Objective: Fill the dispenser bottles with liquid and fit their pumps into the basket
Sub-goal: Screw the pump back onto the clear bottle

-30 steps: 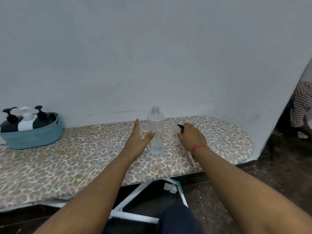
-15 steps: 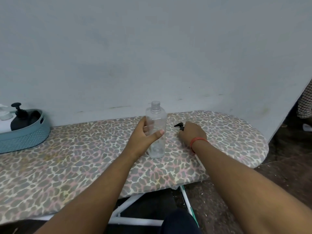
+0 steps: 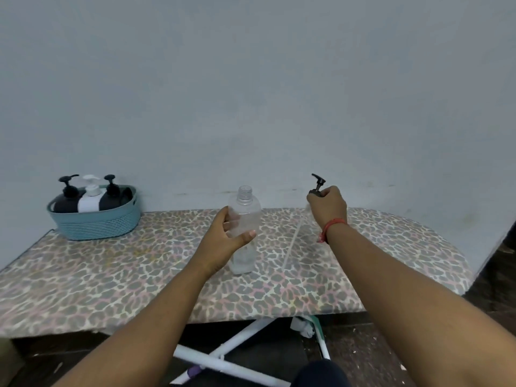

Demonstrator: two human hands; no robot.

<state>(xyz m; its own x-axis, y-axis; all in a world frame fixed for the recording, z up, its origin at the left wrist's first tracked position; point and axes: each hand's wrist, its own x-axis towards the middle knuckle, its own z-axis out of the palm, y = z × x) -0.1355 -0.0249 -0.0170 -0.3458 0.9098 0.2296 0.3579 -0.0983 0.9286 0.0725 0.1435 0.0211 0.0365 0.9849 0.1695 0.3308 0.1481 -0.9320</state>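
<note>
A clear plastic bottle (image 3: 245, 216) with an open threaded neck stands upright on the leopard-print ironing board (image 3: 111, 275). My left hand (image 3: 223, 241) grips its body from the left. To the right of the bottle, my right hand (image 3: 327, 203) holds a black pump head (image 3: 318, 183) raised above the board, with its clear dip tube (image 3: 293, 247) slanting down to the left. A teal basket (image 3: 95, 222) at the board's far left holds two black dispenser bottles (image 3: 65, 201) and a white one (image 3: 89, 201), all with pumps on.
A plain grey-blue wall rises directly behind the board. White metal legs (image 3: 223, 356) of the board cross below its front edge over a dark floor. The board's rounded end lies at the right.
My right hand has lifted the pump off the board, up and to the right. My left hand keeps its grip on the bottle. The camera has turned left, bringing the whole basket into view.
</note>
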